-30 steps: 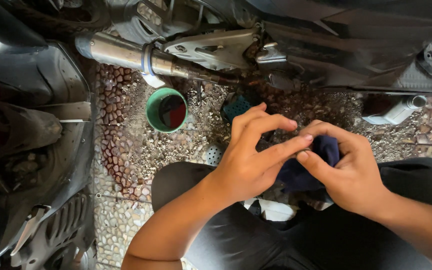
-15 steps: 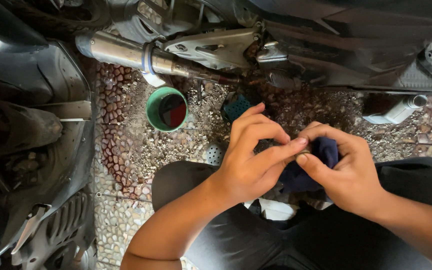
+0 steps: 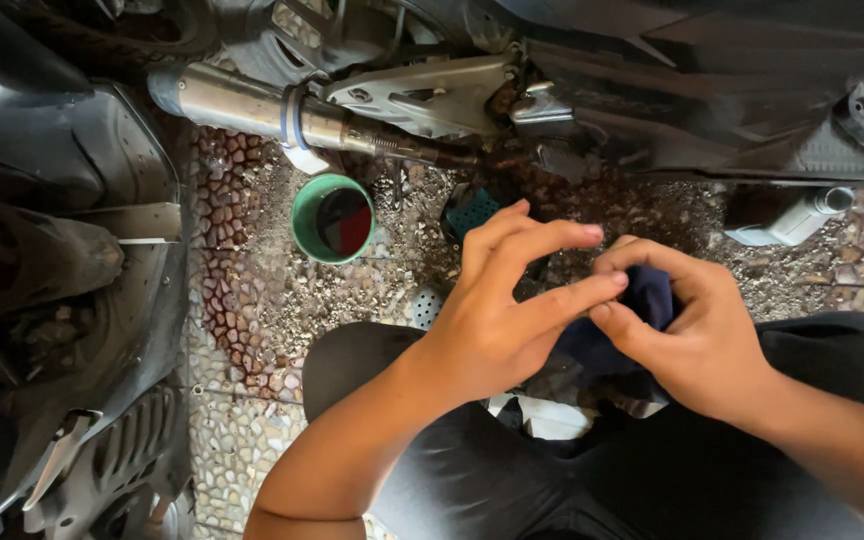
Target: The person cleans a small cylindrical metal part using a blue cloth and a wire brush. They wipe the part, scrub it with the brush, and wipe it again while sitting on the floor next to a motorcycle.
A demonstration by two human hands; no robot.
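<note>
My left hand (image 3: 507, 310) and my right hand (image 3: 687, 330) meet above my knees, both pinching a dark blue cloth (image 3: 622, 325). The cloth bunches between the fingertips and hangs down under my right palm. If a small part is wrapped in it, the fingers hide it. A green cup (image 3: 332, 218) holding dark liquid stands on the pebbled ground to the left of my left hand.
A scooter's underside with a metal exhaust pipe (image 3: 252, 105) runs across the top. Black body panels (image 3: 62, 300) fill the left side. A grey oil bottle (image 3: 787, 215) lies at the right. A small teal object (image 3: 474, 212) sits behind my left hand. My dark trousers (image 3: 572, 470) cover the bottom.
My left fingers have shifted slightly along the cloth toward my right hand; otherwise both hands stay in the same place.
</note>
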